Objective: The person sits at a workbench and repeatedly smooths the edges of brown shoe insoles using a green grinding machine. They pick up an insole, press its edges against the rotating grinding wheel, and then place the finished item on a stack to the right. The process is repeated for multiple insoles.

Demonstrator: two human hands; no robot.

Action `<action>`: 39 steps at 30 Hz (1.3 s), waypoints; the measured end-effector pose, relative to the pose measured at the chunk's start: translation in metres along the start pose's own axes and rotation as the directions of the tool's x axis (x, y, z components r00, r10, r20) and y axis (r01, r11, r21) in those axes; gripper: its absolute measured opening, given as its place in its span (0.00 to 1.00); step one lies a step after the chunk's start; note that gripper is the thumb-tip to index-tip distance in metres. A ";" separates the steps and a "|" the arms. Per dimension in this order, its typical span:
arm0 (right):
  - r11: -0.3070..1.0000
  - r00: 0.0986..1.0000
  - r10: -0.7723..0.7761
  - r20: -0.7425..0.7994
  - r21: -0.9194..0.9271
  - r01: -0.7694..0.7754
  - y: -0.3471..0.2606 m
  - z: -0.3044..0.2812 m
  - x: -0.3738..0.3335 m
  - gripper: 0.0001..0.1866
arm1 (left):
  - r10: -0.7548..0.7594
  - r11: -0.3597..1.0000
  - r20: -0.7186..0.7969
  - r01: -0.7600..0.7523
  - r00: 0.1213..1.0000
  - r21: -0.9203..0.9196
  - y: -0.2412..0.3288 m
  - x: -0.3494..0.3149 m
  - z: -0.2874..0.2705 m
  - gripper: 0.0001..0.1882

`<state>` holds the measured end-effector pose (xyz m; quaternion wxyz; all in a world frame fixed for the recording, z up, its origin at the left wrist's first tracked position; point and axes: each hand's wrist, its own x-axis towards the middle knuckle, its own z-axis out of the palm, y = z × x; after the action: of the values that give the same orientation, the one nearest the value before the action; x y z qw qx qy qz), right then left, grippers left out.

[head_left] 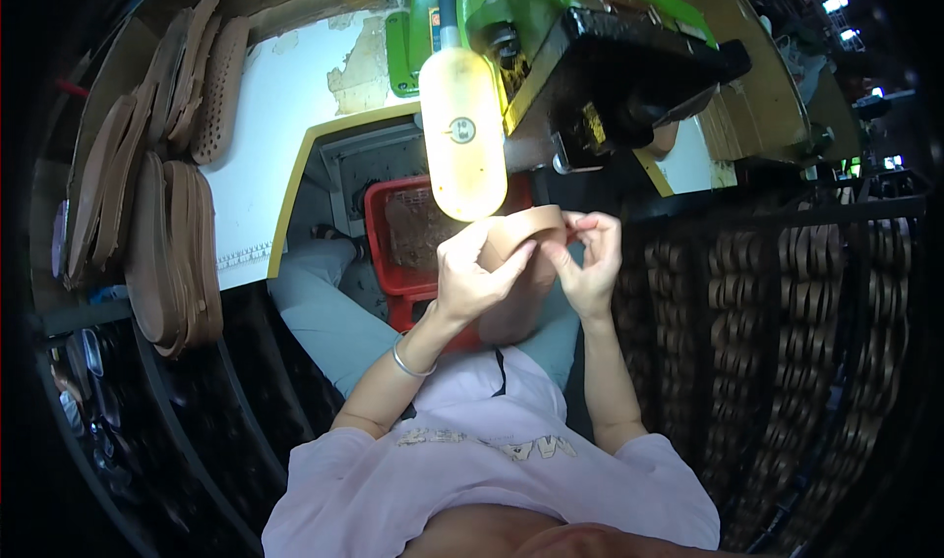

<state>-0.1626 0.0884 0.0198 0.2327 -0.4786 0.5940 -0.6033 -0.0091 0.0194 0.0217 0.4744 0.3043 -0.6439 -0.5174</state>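
Note:
In front of my lap, just below the lamp, I hold a tan shoe sole with its curved edge facing up. My left hand grips its left side, the thumb pressed along the near edge. At the other side, my right hand pinches the rim between thumb and fingers. The sole's lower part hangs toward my lap, partly hidden by the hands.
A lit oval lamp hangs right above the hands. Beyond it stands a green and black machine. Stacked brown soles lie on the white table at left. Below is a red basket; racks of soles stand at right.

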 end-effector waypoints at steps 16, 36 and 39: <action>0.826 0.865 0.502 0.023 0.284 -0.487 0.014 -0.089 -0.100 0.13 | -0.261 0.893 -0.123 0.191 0.957 -0.408 0.003 0.003 -0.039 0.15; 0.842 0.843 0.528 -0.103 0.191 -0.504 -0.003 -0.082 0.029 0.38 | -0.817 0.029 0.377 0.684 0.436 -0.729 -0.027 -0.022 -0.066 0.19; 0.818 0.804 0.573 -0.158 0.173 -0.549 0.006 -0.099 0.030 0.38 | -0.815 -0.023 0.415 0.693 0.404 -0.721 -0.026 -0.018 -0.052 0.19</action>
<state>-0.2620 0.1102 0.0391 0.3672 -0.2026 0.6923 -0.5872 0.0430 0.0084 -0.0074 0.2340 0.3731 -0.0106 -0.8977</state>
